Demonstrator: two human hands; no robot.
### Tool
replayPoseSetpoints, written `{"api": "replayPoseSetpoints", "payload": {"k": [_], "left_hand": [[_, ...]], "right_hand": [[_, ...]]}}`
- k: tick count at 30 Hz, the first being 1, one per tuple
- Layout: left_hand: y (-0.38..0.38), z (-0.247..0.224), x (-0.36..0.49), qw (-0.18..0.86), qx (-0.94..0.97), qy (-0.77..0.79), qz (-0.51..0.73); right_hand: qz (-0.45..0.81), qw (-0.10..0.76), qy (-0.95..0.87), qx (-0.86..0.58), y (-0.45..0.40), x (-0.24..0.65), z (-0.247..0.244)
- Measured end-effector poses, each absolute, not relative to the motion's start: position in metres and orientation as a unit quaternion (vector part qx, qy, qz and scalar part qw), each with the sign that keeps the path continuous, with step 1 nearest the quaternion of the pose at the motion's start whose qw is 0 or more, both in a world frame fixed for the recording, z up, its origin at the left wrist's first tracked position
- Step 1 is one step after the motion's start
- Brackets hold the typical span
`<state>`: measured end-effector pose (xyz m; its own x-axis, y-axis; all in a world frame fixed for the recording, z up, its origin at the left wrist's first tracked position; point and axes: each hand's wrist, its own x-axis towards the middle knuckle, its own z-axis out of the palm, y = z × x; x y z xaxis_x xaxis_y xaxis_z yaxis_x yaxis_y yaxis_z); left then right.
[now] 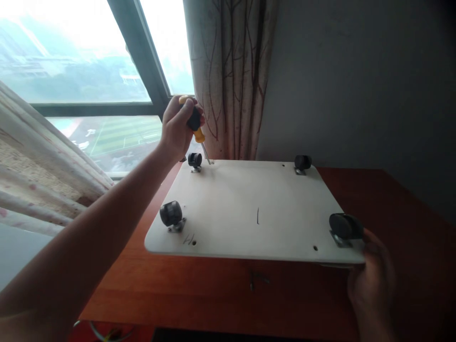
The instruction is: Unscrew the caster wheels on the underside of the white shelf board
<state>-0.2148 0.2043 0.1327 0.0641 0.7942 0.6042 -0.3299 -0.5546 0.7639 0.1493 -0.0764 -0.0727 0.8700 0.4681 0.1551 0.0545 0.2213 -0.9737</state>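
Note:
My left hand (179, 124) is closed round the yellow and black handle of a screwdriver (198, 135). Its shaft slants down to a spot near the far left edge of a white board (231, 204), where a small screw seems to sit. At the near right corner, my right hand (372, 275) grips the board's edge beside a black caster (344, 227); some of its fingers are hidden behind the caster. Other casters stand wheels up near the remaining corners: near left (171, 213), far left (194, 160) and far right (302, 163).
The board rests on a reddish-brown wooden table (171, 280). Small dark screws (252, 281) lie in front of it. Beyond the table are a patterned curtain (231, 85) and a grey wall (356, 85), with a window (78, 57) at the left. Cables show below the table's front edge.

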Motion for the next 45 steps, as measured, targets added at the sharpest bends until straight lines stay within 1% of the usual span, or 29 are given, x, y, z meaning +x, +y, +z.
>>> {"api": "replayPoseSetpoints", "payload": {"k": [5, 19, 24, 31, 37, 42, 45], "left_hand": [[0.203, 0.127, -0.205, 0.422, 0.592, 0.201, 0.657], [0.212, 0.121, -0.206, 0.414, 0.607, 0.206, 0.646], [0.222, 0.121, -0.209, 0.389, 0.611, 0.191, 0.663], [0.21, 0.121, -0.204, 0.369, 0.625, 0.218, 0.653], [0.211, 0.118, -0.208, 0.334, 0.651, 0.259, 0.631], [0.21, 0.116, -0.211, 0.278, 0.695, 0.33, 0.576], [0.211, 0.114, -0.212, 0.265, 0.719, 0.327, 0.553]], "right_hand": [[0.169, 0.754, -0.199, -0.603, -0.08, 0.149, -0.071], [0.131, 0.742, -0.214, -0.622, -0.078, 0.141, -0.06], [0.149, 0.742, -0.218, -0.616, -0.079, 0.139, -0.059], [0.138, 0.746, -0.213, -0.615, -0.079, 0.137, -0.057], [0.14, 0.753, -0.197, -0.612, -0.077, 0.138, -0.057], [0.15, 0.753, -0.203, -0.607, -0.078, 0.135, -0.054], [0.155, 0.749, -0.206, -0.61, -0.079, 0.135, -0.054]]}}
